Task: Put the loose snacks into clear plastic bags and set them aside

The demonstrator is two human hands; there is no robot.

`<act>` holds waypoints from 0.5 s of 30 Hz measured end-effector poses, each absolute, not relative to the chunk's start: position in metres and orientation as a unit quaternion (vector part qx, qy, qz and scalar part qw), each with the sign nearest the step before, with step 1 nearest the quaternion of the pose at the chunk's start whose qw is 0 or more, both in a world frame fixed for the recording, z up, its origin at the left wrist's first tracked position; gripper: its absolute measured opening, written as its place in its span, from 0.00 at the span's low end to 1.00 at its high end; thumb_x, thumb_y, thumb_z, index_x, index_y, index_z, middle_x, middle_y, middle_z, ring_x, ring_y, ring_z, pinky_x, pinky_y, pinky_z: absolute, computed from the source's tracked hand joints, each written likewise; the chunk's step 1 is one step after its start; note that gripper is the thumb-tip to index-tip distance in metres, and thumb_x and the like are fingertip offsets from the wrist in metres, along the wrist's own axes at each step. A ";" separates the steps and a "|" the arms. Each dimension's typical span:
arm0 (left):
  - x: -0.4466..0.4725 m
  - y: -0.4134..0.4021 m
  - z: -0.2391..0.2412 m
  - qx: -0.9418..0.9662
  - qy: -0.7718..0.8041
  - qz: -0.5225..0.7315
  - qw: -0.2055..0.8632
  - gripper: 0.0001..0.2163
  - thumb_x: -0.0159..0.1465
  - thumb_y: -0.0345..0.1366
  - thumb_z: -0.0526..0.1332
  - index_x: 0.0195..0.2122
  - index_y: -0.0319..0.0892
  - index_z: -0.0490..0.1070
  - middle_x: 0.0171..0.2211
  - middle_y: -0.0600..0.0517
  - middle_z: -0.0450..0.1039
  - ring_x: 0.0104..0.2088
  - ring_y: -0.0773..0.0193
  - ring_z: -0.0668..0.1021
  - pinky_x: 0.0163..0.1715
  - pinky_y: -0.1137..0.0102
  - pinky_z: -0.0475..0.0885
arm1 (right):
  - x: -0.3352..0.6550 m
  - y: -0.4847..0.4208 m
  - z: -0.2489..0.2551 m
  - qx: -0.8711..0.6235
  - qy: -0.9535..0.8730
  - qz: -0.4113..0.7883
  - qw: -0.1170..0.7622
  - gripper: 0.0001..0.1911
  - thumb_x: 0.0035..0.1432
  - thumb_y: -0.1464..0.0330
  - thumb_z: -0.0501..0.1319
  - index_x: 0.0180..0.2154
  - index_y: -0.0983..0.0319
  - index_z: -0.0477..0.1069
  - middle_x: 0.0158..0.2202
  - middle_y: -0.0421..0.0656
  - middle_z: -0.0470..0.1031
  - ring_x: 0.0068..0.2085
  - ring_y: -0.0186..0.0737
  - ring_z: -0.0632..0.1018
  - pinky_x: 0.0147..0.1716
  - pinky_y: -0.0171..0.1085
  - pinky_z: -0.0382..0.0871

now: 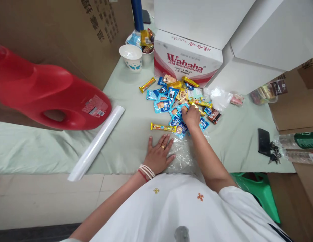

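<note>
Flat on the table, fingers spread, lies my left hand (159, 154), with a ring and a beaded bracelet and nothing in its grasp. A crumpled clear plastic bag (183, 156) is right beside it. My right hand (192, 117) reaches into a pile of small wrapped snacks, its fingers curled onto a blue snack packet (182, 108); the fingertips are partly hidden. Around it lie more blue packets (162, 106), a brown-wrapped snack (214, 116) and yellow snack sticks (202, 103). Another yellow snack stick (163, 127) rests just beyond my left fingertips.
A white Wahaha carton (188, 60) stands behind the pile. Paper bowls (131, 58), one filled with snacks, are at back left. A red jug (68, 97) and a white roll (97, 143) are left. Black phone-like object (264, 142), keys (274, 154) and bottles (298, 140) are right.
</note>
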State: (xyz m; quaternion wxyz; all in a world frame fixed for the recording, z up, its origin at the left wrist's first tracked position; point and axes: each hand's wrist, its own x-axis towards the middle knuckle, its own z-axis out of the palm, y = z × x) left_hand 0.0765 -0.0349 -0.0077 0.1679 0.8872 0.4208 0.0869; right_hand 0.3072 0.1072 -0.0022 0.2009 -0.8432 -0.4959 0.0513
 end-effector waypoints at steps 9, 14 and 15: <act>0.076 -0.035 -0.007 0.886 0.419 0.099 0.171 0.29 0.73 0.52 0.50 0.72 0.46 0.58 0.74 0.41 0.53 0.73 0.46 0.59 0.70 0.33 0.33 | 0.306 0.109 -0.001 -0.828 -0.517 0.116 0.182 0.30 0.64 0.51 0.60 0.56 0.68 0.69 0.51 0.62 0.76 0.52 0.59 0.78 0.50 0.52 0.73; 0.075 -0.035 -0.008 0.888 0.416 0.099 0.167 0.29 0.73 0.52 0.50 0.72 0.46 0.59 0.74 0.42 0.54 0.73 0.46 0.59 0.70 0.34 0.34 | 0.311 0.108 0.008 -0.731 -0.623 0.142 0.241 0.22 0.65 0.56 0.58 0.51 0.65 0.74 0.47 0.53 0.78 0.47 0.51 0.77 0.50 0.45 0.72; 0.075 -0.035 -0.008 0.888 0.417 0.098 0.167 0.29 0.73 0.52 0.50 0.71 0.46 0.59 0.74 0.42 0.54 0.73 0.47 0.59 0.70 0.34 0.34 | 0.318 0.108 0.015 -0.709 -0.645 0.153 0.240 0.21 0.66 0.57 0.56 0.52 0.64 0.74 0.47 0.51 0.78 0.47 0.50 0.77 0.49 0.45 0.72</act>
